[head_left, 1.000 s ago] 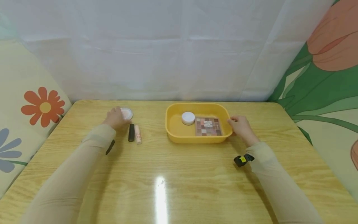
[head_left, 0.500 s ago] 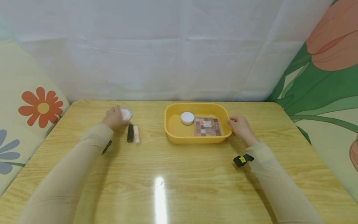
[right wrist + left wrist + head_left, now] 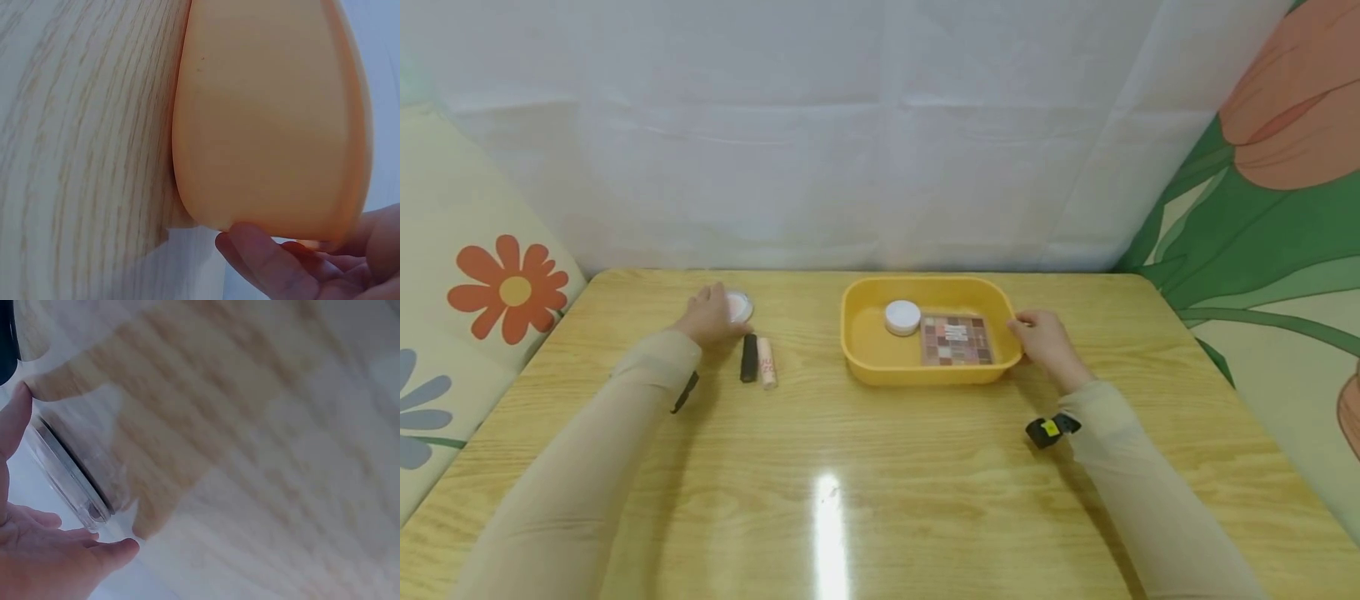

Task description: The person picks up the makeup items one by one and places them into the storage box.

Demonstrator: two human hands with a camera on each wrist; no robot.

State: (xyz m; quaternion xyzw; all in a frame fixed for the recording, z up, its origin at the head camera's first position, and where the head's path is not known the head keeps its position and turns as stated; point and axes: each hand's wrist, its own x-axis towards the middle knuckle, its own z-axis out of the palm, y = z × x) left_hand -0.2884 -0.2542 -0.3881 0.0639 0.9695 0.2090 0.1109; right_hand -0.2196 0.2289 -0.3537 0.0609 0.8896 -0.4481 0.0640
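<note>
Fingers of the left hand (image 3: 703,318), left of centre in the head view, are spread apart around a round clear-lidded compact (image 3: 741,307); in the left wrist view, thumb and fingers lie on either side of it at the left edge, and firm contact cannot be told. Fingers of the right hand (image 3: 1047,343), right of centre, are clamped on the right end of a yellow basket (image 3: 867,343), with fingertips (image 3: 253,247) against its outer wall at the lower middle of the right wrist view. Just below the left hand, a black tube (image 3: 749,358) and a pink tube (image 3: 767,363) lie side by side. Inside the basket, at centre, a white round jar (image 3: 902,317) sits left of a multicoloured palette (image 3: 957,340). All rest on a wood-grain table (image 3: 910,467); white cloth (image 3: 880,142) fills the upper frame, flanked by floral panels (image 3: 1292,133) at left and right.
</note>
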